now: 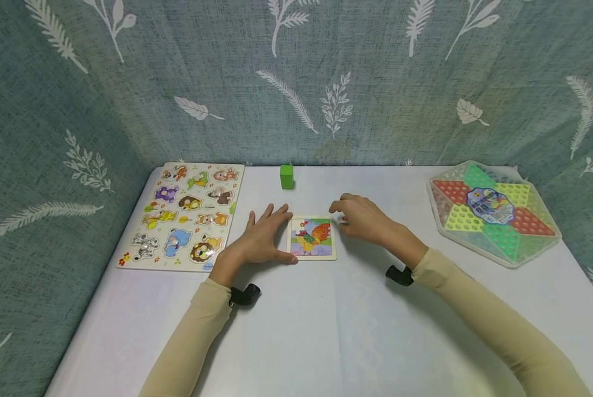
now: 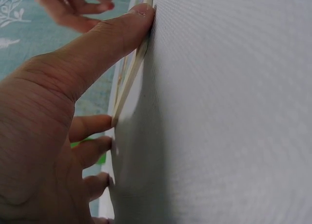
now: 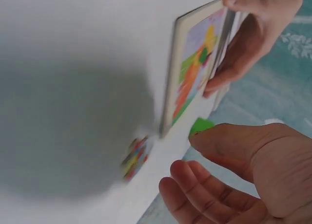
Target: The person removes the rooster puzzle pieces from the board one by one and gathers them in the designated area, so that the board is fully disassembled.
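A small square jigsaw puzzle point(image 1: 314, 238) in a pale frame, showing a colourful bird, lies between the two hands. Along its left side spreads my left hand point(image 1: 258, 237); the thumb touches the near edge and the index fingertip is at the far left corner. In the left wrist view, the thumb point(image 2: 112, 39) rests against the thin frame edge. My right hand point(image 1: 366, 219) hovers just right of the puzzle, fingers loosely bent and a gap below the thumb. Near its fingertips, the right wrist view shows a small blurred multicoloured piece point(image 3: 135, 158) over the white surface, hidden in the head view.
A green block point(image 1: 287, 177) stands behind the puzzle. To the left lies an animal peg board point(image 1: 184, 218), close to the left forearm. A hexagonal board point(image 1: 495, 212) with coloured triangles lies at the right. Patterned cloth point(image 1: 296, 110) hangs behind the white table point(image 1: 296, 342).
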Available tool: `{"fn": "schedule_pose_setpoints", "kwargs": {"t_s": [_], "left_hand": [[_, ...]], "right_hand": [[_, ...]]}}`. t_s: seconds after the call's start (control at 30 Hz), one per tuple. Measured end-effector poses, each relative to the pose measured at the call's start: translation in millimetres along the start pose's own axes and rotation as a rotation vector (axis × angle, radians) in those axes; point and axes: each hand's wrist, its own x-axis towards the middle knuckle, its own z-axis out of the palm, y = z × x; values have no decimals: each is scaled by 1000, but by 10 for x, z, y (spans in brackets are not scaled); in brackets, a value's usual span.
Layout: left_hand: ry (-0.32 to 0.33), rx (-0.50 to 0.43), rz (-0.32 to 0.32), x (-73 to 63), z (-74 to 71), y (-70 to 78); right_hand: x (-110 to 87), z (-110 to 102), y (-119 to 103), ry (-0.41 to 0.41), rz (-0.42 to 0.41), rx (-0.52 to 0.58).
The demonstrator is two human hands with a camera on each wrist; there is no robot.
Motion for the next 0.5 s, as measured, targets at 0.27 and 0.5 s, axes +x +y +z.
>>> {"fn": "schedule_pose_setpoints", "kwargs": {"t_s": [0.27, 0.5], "left_hand": [[-1, -11, 8, -10, 0, -9], [3, -14, 12, -16, -7, -9]], "right_hand": [[167, 69, -214, -46, -49, 54], [267, 172, -329, -60, -113, 76]]}}
